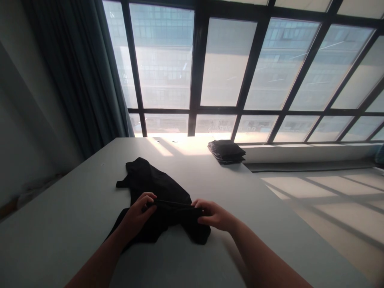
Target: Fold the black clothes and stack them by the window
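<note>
Garment near part hidden under hands; forearms cut off (bottom edge).

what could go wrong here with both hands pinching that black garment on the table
1. The left hand and right hand pinch only one edge of the black garment; the rest lies crumpled, so lifting may drag in uneven creases.
2. The garment's near part lies fairly close to the table edge and could slide off.
3. Strong backlight from the window makes black fabric hard to read, so a seam may be misjudged.
</note>
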The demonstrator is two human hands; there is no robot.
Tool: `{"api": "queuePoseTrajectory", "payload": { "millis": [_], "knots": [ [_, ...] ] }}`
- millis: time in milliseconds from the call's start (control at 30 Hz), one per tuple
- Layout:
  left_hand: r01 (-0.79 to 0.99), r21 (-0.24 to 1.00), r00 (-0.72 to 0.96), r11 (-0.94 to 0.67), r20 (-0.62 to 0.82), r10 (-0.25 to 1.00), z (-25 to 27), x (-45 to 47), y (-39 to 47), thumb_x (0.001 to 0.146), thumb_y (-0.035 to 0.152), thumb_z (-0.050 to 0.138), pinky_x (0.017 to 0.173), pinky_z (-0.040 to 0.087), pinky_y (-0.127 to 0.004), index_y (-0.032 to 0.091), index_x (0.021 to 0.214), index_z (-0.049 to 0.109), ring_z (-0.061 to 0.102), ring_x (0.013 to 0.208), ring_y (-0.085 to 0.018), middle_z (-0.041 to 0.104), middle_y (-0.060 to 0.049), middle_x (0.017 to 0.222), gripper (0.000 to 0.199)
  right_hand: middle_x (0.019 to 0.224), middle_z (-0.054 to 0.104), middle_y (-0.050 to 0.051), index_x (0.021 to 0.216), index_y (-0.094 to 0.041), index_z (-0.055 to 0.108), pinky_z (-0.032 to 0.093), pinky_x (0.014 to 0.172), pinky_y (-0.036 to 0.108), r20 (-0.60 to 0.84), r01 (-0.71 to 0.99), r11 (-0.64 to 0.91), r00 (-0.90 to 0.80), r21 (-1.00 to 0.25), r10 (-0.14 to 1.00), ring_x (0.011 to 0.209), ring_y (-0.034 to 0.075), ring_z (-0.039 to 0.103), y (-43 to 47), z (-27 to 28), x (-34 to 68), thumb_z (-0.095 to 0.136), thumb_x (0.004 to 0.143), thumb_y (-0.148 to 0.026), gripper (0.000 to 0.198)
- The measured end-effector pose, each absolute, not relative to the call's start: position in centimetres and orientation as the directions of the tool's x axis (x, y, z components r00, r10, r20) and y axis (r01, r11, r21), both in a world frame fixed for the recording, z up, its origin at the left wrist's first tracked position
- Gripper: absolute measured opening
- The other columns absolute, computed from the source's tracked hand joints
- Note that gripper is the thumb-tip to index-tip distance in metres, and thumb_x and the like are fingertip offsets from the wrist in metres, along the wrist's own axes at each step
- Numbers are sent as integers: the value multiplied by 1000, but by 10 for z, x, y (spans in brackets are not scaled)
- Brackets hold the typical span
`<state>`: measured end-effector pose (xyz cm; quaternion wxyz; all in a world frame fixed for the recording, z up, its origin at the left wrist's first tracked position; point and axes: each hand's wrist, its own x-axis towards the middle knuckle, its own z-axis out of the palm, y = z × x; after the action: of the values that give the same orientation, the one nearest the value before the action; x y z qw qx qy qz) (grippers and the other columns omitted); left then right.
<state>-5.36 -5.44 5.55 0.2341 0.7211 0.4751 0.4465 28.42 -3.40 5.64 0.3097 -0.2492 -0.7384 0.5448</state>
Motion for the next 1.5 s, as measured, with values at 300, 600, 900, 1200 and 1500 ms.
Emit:
{"api": "queuePoseTrajectory", "payload": {
  "millis": [300, 600, 900, 1200, 1500],
  "knots": [
    [586, 693, 112, -420, 444, 889, 51, -56, -50, 97, 42, 57, 92, 57, -43, 24, 103, 69, 68, 116, -30, 68, -9, 128, 23, 81, 54, -3, 95, -17, 62, 37, 67, 25, 82, -44, 71, -655, -997, 751, 73, 11, 48, -29, 39, 283, 86, 82, -49, 43],
    [512, 407, 538, -756, 534, 652, 48, 13, -101, 100, 20, 55, 115, 44, -47, 25, 132, 58, 71, 107, -22, 76, -4, 118, 32, 102, 56, 4, 80, -18, 59, 44, 77, 29, 389, 70, 566, -658, -821, 645, 87, 15, 52, -52, 62, 260, 82, 86, -44, 35],
    [574, 361, 612, -735, 408, 678, 45, -3, -93, 100, 23, 58, 71, 44, -32, 22, 99, 67, 63, 76, -19, 71, -1, 88, 9, 68, 48, -5, 78, -18, 57, 33, 59, 24, 177, 203, 415, -681, -887, 710, 63, 10, 38, -51, 61, 266, 81, 83, -54, 43],
    [627, 291, 685, -722, 236, 690, 66, -8, -95, 98, 33, 65, 87, 49, -37, 23, 95, 68, 68, 87, -22, 74, -1, 94, 10, 88, 58, 2, 80, -18, 61, 42, 69, 26, 341, 112, 583, -717, -804, 608, 77, 14, 52, -48, 75, 272, 72, 93, -42, 29],
    [767, 185, 533, -615, 349, 771, 65, -39, -74, 95, 22, 65, 129, 12, -63, 29, 106, 71, 58, 130, -28, 74, 1, 116, 14, 114, 59, 8, 70, -18, 45, 48, 83, 30, 411, 100, 590, -625, -801, 664, 93, 17, 59, -41, 71, 279, 82, 86, -38, 46]
  ]
}}
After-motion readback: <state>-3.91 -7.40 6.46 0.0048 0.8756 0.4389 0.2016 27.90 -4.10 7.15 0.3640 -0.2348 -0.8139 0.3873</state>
